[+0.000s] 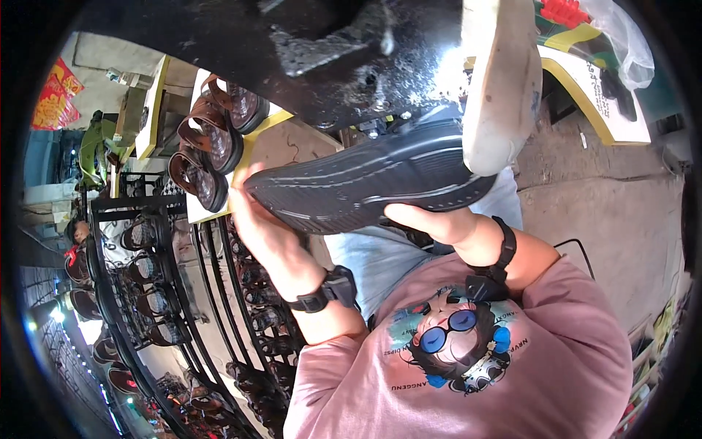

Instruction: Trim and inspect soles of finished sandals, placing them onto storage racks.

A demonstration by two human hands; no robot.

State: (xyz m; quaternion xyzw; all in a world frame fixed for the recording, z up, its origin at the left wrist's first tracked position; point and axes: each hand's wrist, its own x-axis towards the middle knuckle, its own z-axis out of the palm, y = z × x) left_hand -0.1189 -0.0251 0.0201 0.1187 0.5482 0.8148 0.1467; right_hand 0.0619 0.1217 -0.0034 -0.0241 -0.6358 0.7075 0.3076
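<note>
A black shoe sole (358, 179) is held crosswise in front of me, its ribbed, grooved surface turned up toward the view. My left hand (252, 212) grips its left end, the fingers partly lost behind the edge and in glare. Toward the right end, my right hand (439, 222) holds the near edge with the thumb along it; its other fingers are hidden underneath. A pale, rounded, worn bar (502, 88) hangs down over the sole's right end; whether they touch I cannot tell. Right above the sole is a dark, scuffed machine body (329, 66) with a bright light on it.
Brown sandals (208, 135) stand on a yellow-edged table at the left. Below them, black metal racks (139, 285) carry several rows of sandals. At the far right is another yellow-edged table (596, 95) with a clear plastic bag (629, 44). Black straps with small devices circle both my wrists.
</note>
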